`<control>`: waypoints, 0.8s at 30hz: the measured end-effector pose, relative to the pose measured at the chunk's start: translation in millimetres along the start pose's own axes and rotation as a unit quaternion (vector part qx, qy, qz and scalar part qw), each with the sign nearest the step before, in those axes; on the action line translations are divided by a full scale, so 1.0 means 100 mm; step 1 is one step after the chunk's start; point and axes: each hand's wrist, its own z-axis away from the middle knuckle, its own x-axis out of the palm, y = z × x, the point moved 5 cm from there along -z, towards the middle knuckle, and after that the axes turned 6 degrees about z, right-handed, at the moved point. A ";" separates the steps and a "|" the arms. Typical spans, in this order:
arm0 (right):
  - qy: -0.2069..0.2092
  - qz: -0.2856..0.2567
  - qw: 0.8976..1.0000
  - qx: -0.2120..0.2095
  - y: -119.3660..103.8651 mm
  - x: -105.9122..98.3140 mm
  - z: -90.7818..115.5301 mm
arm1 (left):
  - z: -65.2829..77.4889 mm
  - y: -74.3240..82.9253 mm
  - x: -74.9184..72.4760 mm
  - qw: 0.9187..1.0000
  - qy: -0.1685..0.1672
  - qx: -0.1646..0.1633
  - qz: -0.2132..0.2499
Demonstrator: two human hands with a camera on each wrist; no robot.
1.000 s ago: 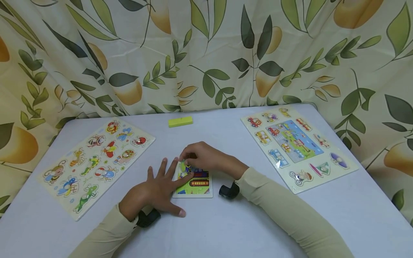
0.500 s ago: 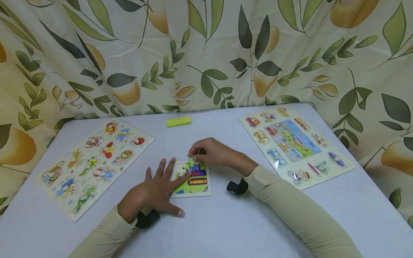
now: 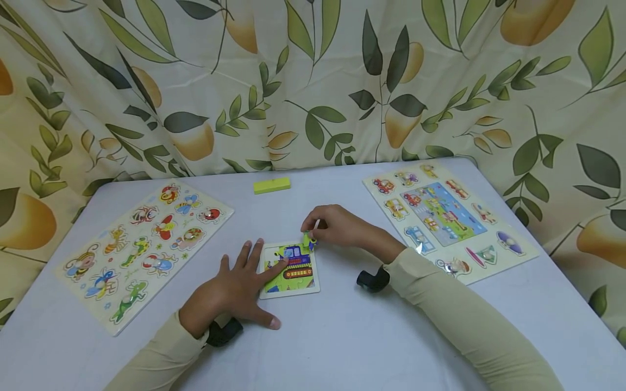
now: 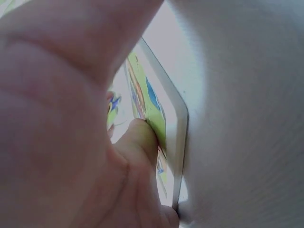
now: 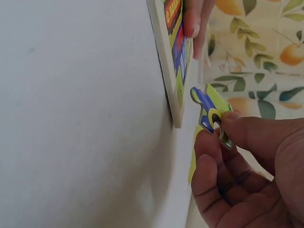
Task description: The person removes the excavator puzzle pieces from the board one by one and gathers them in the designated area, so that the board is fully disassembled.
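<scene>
A small jigsaw puzzle [image 3: 299,281] with a digger-like vehicle on a green ground lies in a white-edged tray [image 3: 289,295] at mid-table. My left hand [image 3: 235,288] is spread flat at its left side, with the index finger resting on the picture. Just over the tray's upper right corner, my right hand [image 3: 337,225] pinches a puzzle piece [image 5: 209,107] between thumb and fingers. That piece is green and blue with a yellow ring, and in the right wrist view it is tilted and held apart from the tray. The left palm hides much of the left wrist view.
An insect peg board [image 3: 146,244] lies at the left and a vehicle peg board [image 3: 447,217] at the right, near my right forearm. Behind the puzzle sits a yellow-green block [image 3: 271,185]. A leaf-patterned curtain [image 3: 313,81] hangs along the far table edge.
My right hand has moved right, from the puzzle's upper left part to its upper right corner, carrying the puzzle piece. The left hand stays in place.
</scene>
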 end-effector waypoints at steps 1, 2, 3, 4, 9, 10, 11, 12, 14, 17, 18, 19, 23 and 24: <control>-0.003 0.002 1.000 0.002 0.02 -0.01 0.00 | 0.00 0.00 0.00 1.000 0.001 0.001 0.001; -0.006 0.003 1.000 0.003 0.04 -0.01 0.01 | 0.00 -0.01 0.01 1.000 0.002 0.002 0.003; -0.009 0.005 1.000 0.004 0.06 -0.02 0.02 | 0.00 -0.01 0.01 1.000 0.002 0.002 0.005; -0.011 0.006 1.000 0.004 0.08 -0.02 0.02 | 0.00 -0.01 0.01 1.000 0.002 0.003 0.009; -0.027 0.003 1.000 0.013 0.19 -0.06 0.07 | -0.01 -0.04 0.04 1.000 -0.002 0.006 0.027; -0.030 0.001 0.999 0.017 0.21 -0.06 0.08 | -0.02 -0.05 0.04 1.000 -0.002 0.006 0.030; -0.034 0.000 0.999 0.021 0.23 -0.06 0.08 | -0.03 -0.05 0.05 0.999 -0.003 0.008 0.031; -0.035 0.000 0.999 0.025 0.25 -0.06 0.09 | -0.03 -0.06 0.05 0.999 -0.002 0.009 0.032; -0.037 0.006 0.999 0.034 0.28 -0.05 0.09 | -0.03 -0.06 0.05 0.999 -0.002 0.013 0.035; -0.033 0.026 0.999 0.030 0.28 -0.03 0.09 | -0.02 -0.07 0.06 0.999 -0.005 0.012 0.038; -0.030 0.034 0.999 0.028 0.28 -0.03 0.08 | -0.01 -0.07 0.06 0.999 -0.006 0.011 0.040; -0.028 0.041 0.998 0.025 0.28 -0.02 0.08 | -0.01 -0.07 0.06 0.999 -0.008 0.010 0.041; -0.020 0.060 0.998 0.024 0.27 0.01 0.08 | -0.01 -0.07 0.07 0.999 -0.010 0.014 0.043; -0.018 0.066 0.997 0.025 0.27 0.01 0.08 | -0.01 -0.07 0.06 0.999 -0.010 0.015 0.045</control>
